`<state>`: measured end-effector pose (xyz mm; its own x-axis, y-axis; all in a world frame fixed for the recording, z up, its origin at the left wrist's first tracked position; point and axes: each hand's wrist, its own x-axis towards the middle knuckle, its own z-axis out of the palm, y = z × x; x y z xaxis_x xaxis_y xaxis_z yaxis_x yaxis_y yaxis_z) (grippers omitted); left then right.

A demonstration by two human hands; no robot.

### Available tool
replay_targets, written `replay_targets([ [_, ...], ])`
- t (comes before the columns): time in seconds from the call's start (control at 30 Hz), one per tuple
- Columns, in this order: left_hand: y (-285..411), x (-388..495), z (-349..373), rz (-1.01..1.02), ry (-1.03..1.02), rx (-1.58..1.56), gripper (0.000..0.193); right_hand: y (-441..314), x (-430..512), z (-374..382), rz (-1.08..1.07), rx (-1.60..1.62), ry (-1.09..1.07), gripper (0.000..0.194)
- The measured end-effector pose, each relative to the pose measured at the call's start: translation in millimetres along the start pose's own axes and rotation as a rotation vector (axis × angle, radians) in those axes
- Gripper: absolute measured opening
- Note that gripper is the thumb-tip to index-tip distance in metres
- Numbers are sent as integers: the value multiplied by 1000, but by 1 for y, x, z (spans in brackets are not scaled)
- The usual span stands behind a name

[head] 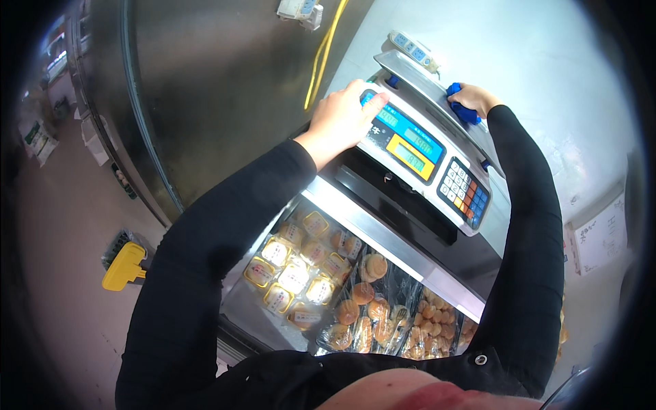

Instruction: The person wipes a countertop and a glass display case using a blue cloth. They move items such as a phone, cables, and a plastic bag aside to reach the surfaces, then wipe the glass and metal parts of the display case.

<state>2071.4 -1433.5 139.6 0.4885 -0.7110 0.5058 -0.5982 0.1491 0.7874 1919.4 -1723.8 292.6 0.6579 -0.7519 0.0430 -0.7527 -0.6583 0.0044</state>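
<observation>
A white electronic price-computing scale (437,193) with a keypad, lit displays and a metal weighing pan (417,77) stands on a dark ledge above a display case. My left hand (344,119) grips the scale's left end, its thumb on the front panel near the top corner of the displays. At the far side of the pan, my right hand (475,99) holds a bunched blue cloth (464,111) against the pan's back edge. The underside of the scale is partly hidden by its own housing.
Below the scale, the case holds packaged pastries (293,277) and plastic-covered buns (378,309). A power strip (412,47) lies behind the pan. Yellow cable (323,59) hangs at the metal panel. A yellow brush or dustpan (123,266) is at the left.
</observation>
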Motion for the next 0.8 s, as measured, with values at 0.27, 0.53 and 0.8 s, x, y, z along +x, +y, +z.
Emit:
replay_targets([
  [0.27,7,0,6,-1,21,23,52,-98,22,15,-161,-78,240,43],
  [0.53,1,4,9,-13,92,39,47,-107,-57,6,-552,377,111,44],
  [0.8,-2,6,11,44,112,28,51,10,-127,-30,-572,312,-146,57],
])
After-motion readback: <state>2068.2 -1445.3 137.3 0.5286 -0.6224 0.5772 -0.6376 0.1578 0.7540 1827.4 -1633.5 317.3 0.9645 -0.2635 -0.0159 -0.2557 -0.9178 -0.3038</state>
